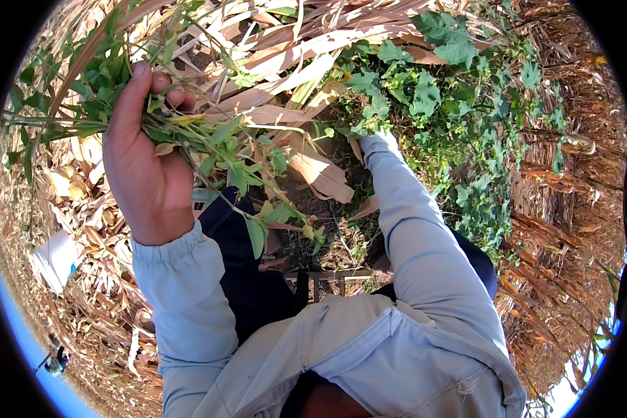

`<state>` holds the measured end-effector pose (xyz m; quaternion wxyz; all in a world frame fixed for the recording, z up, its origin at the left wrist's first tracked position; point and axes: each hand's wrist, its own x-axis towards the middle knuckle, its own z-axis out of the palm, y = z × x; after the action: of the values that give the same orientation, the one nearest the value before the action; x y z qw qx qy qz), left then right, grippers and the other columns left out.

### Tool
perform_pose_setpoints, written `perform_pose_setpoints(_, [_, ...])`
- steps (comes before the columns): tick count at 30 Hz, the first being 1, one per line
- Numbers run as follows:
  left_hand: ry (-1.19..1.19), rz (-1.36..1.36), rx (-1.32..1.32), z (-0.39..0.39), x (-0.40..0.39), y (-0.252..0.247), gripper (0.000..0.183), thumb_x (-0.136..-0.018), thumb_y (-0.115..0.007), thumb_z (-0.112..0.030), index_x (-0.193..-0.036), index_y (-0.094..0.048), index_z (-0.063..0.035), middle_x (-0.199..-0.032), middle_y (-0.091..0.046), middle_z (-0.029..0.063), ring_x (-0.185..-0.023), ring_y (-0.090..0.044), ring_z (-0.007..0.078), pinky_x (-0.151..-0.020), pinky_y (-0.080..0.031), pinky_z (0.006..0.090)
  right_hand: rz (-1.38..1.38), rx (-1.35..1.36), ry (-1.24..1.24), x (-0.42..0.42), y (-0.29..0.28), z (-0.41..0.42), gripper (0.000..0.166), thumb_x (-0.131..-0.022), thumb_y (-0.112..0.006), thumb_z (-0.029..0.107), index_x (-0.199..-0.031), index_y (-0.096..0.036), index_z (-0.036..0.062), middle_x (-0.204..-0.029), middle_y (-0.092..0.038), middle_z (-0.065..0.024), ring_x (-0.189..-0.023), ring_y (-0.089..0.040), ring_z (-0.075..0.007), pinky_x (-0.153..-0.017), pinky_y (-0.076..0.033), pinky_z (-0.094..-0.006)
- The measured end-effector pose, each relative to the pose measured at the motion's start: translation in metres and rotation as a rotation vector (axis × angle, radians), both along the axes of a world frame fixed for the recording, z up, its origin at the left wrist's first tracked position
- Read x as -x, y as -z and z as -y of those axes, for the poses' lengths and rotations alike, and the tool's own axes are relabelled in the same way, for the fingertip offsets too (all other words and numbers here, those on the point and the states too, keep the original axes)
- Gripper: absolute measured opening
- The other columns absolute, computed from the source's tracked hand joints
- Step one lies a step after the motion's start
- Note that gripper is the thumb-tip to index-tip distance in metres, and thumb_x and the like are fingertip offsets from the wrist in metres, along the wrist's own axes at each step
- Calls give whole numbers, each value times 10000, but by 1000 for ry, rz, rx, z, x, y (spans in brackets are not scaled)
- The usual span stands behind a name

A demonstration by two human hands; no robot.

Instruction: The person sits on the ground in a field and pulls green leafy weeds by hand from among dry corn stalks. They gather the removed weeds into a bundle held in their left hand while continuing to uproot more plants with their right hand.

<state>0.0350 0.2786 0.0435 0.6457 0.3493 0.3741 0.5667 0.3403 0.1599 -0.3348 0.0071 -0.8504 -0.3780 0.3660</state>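
My left hand is raised at the upper left, its fingers closed around a bunch of uprooted or cut green leafy plants. Stems stick out on both sides of the fist, and some trail down over dark trousers. My right arm, in a pale grey sleeve, reaches forward to the ground. The right hand itself is hidden among lobed green leaves beyond the cuff. Dry maize leaves lie between the two arms.
Green creeping weeds cover the ground right of my arm. Dry stalks and husks spread widely around. A white object, perhaps a sack or container, lies at left. A slatted edge shows beneath me. A distant person appears at lower left.
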Motion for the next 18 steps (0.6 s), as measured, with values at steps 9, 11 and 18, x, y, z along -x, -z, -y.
perform_pose_setpoints(9, [24,41,-5,19,-1,-7,101,-988,-682,-108,-1038,-654,-25,-856,-628,44,-771,-618,169,-707,-541,333,-15,29,44,3,-30,-4,601,-922,-655,562,-1332,-647,121,-1227,-704,-177,-1135,-670,-362,-970,-528,-422])
perform_pose_setpoints(11, [15,45,0,23,0,-10,92,-984,-681,-99,-1038,-655,-29,-848,-622,45,-765,-618,173,-692,-537,332,-6,-9,-207,9,-38,2,467,-974,-596,449,-1305,-670,127,-1189,-721,-156,-1096,-687,-349,-918,-552,-433])
perform_pose_setpoints(18, [-11,31,-107,25,11,-16,85,-954,-693,-64,-1009,-656,-11,-826,-640,53,-697,-622,182,-624,-529,316,47,75,-76,60,-45,88,494,-1010,-499,470,-1351,-592,125,-1251,-680,-237,-1152,-654,-428,-968,-528,-501])
